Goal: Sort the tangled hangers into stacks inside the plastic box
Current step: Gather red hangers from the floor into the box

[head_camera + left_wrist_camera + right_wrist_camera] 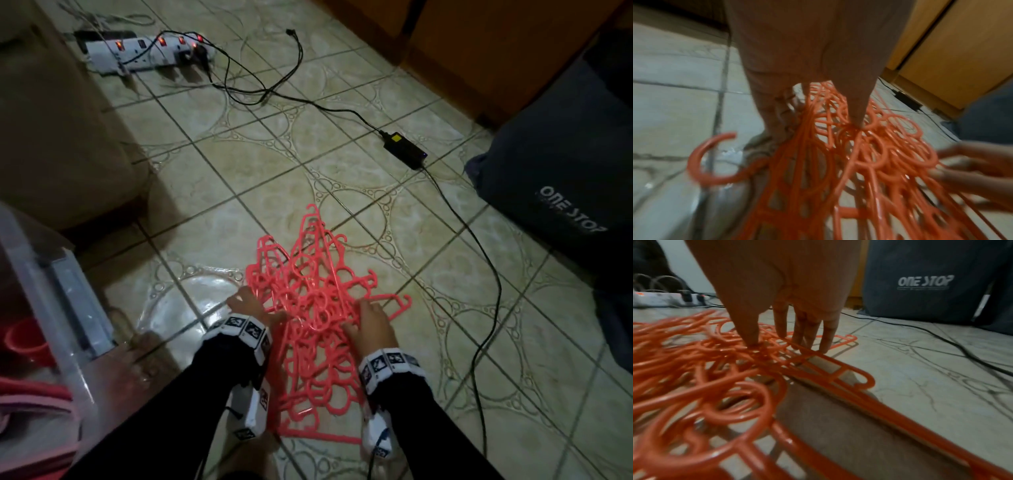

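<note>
A tangled pile of coral-pink plastic hangers (318, 308) lies on the tiled floor in front of me. My left hand (251, 303) is at the pile's left edge. In the left wrist view the left hand (812, 129) has its thumb (857, 120) pressed down on the hangers (869, 154), and its fingers reach down beside them. My right hand (366, 313) rests on the pile's right side. In the right wrist view the right hand (783, 345) touches the hangers (705, 369) with straight fingertips (826, 344). The clear plastic box (44, 274) stands at the lower left.
A lit power strip (150, 51), black cables and a power adapter (406, 150) lie on the floor beyond the pile. A dark "ONE STOP" bag (565, 192) stands at the right, with wooden furniture (479, 51) behind it. A bare foot (144, 356) is beside the box.
</note>
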